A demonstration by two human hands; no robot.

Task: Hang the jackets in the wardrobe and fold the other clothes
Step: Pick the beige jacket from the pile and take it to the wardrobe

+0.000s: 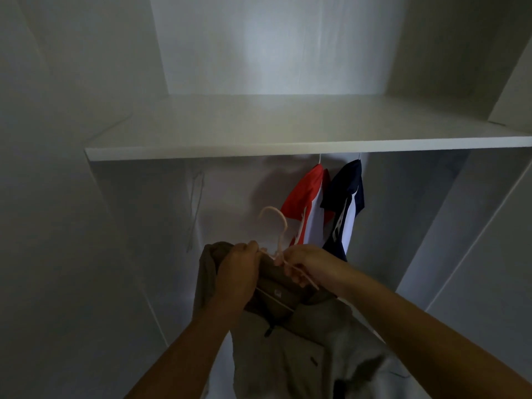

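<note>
An olive-grey jacket [288, 349] hangs in front of me inside the white wardrobe, draped on a pale pink hanger [277, 226] whose hook points up and to the left. My left hand [239, 277] grips the jacket's collar and the hanger's left shoulder. My right hand [309, 264] pinches the hanger just below its hook, at the right side of the collar. The hook is free in the air, below the wardrobe shelf [259, 152].
A red-and-white jacket [305, 203] and a navy-and-white jacket [345, 203] hang side by side behind my hands, to the right, under the shelf. The rail is hidden by the shelf. The wardrobe's left wall [129, 226] and right wall [431, 226] close the space.
</note>
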